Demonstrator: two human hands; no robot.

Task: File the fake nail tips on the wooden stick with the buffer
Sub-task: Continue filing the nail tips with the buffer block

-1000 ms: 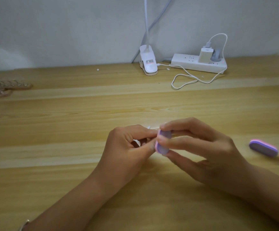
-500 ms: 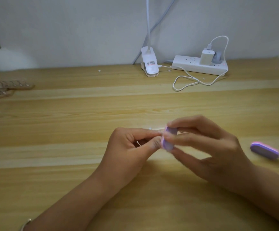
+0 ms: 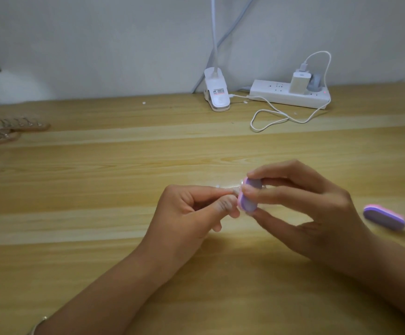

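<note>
Above table, left hand pinches stick, right hand grips buffer; spare buffer nearby.

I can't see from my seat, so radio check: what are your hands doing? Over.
Left hand pinching stick, mostly hidden. Right hand pinching purple buffer at its tip. Nothing in the way; spare buffer lies off right. Over.

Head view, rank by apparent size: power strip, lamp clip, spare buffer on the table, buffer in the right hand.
1. power strip
2. lamp clip and spare buffer: about alike, and the clip is farther off, so unranked
3. buffer held in the right hand, partly hidden by its fingers
</note>
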